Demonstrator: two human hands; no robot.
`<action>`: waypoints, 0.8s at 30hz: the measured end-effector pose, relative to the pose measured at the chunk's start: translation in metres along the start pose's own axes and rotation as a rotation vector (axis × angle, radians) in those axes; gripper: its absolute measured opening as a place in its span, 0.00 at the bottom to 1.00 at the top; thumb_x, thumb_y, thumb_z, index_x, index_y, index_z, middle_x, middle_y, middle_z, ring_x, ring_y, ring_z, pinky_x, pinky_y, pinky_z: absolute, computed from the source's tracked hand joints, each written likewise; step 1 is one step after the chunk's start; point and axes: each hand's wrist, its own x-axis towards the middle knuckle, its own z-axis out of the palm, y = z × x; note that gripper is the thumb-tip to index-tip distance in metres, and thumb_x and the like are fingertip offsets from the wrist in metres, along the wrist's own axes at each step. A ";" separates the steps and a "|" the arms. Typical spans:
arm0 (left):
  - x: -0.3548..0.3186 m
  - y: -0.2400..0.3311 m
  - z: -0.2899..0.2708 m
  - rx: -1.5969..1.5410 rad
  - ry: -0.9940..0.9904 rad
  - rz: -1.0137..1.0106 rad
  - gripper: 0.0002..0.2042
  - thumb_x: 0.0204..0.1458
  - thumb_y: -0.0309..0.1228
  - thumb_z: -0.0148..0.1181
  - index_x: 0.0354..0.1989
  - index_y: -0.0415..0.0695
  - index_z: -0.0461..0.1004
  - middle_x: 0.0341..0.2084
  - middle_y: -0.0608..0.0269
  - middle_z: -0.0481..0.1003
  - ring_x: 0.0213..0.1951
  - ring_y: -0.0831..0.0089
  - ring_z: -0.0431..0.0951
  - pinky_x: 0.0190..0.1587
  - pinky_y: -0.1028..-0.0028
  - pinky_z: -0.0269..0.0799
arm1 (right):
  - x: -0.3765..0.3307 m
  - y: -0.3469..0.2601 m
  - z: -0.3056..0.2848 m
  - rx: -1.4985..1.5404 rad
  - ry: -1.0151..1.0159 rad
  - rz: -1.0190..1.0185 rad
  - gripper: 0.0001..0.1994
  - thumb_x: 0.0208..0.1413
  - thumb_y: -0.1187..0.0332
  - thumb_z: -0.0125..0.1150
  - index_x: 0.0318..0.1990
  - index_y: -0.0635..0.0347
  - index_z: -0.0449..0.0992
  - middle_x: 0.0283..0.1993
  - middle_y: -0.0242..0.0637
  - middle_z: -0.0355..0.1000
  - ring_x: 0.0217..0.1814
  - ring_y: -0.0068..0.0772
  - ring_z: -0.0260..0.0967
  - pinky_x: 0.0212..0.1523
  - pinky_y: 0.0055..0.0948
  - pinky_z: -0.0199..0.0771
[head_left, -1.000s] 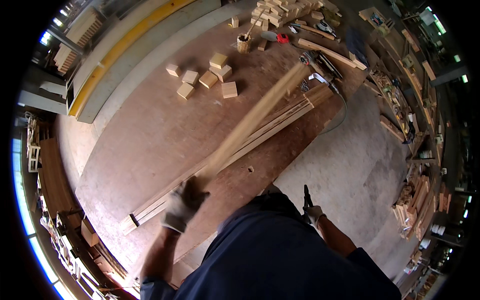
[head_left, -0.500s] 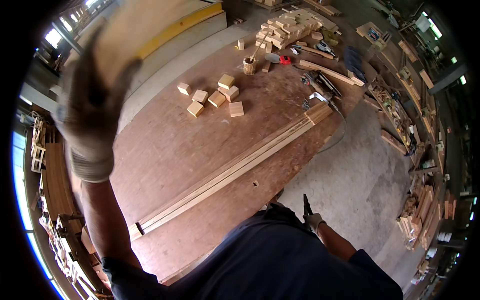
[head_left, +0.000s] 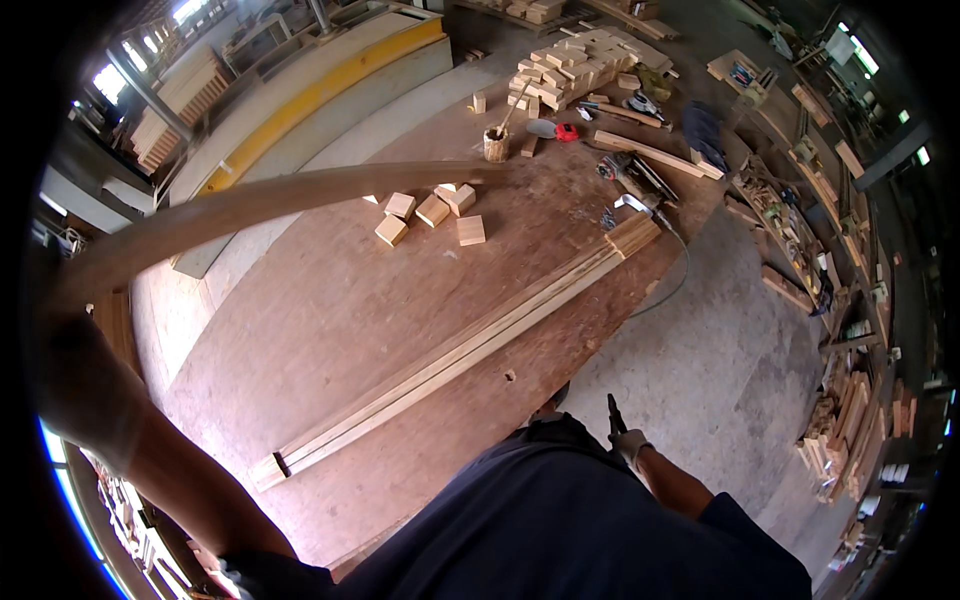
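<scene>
My left hand (head_left: 85,385), gloved and blurred at the far left, is closed on one end of a long wooden board (head_left: 290,192). The board is held above the work table (head_left: 320,330) and reaches toward the middle, partly covering some small wooden blocks (head_left: 432,210). My right hand (head_left: 630,444), also gloved, is low beside my body, closed round a dark slim tool (head_left: 614,412) whose kind I cannot make out. Between them, long wooden strips (head_left: 450,360) lie side by side diagonally on the table, with a short block (head_left: 632,232) at their far right end.
A stack of wooden blocks (head_left: 570,65) stands at the table's far end. Near it are a pot with a stick (head_left: 496,145), a red tool (head_left: 566,132) and a corded power tool (head_left: 630,172). Timber (head_left: 850,430) is piled at the right. A yellow-edged bench (head_left: 330,95) stands behind.
My left hand has moved left and down. The board, blurred close to the camera before, now stretches out across the table's far left part. My right hand stays nearly still.
</scene>
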 end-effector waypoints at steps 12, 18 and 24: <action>-0.407 -0.045 0.042 -1.695 -0.664 -2.041 0.06 0.61 0.34 0.64 0.38 0.47 0.75 0.42 0.50 0.80 0.45 0.55 0.82 0.49 0.56 0.84 | 0.000 -0.006 0.007 -0.038 -0.018 0.004 0.21 0.59 0.60 0.71 0.42 0.77 0.81 0.31 0.46 0.80 0.27 0.38 0.78 0.25 0.41 0.71; -0.525 -0.029 0.004 -1.202 -0.637 -2.451 0.09 0.56 0.34 0.65 0.39 0.45 0.73 0.38 0.50 0.80 0.41 0.48 0.82 0.46 0.43 0.84 | 0.006 0.002 0.005 -0.033 -0.032 0.033 0.19 0.60 0.61 0.69 0.41 0.75 0.80 0.29 0.45 0.79 0.26 0.38 0.77 0.25 0.41 0.71; -0.575 -0.068 0.002 -0.849 -0.766 -2.481 0.13 0.56 0.38 0.64 0.40 0.43 0.72 0.34 0.49 0.78 0.37 0.49 0.80 0.42 0.49 0.84 | 0.009 0.006 0.010 -0.020 -0.009 0.054 0.15 0.62 0.63 0.67 0.41 0.72 0.79 0.28 0.42 0.77 0.23 0.37 0.74 0.22 0.40 0.69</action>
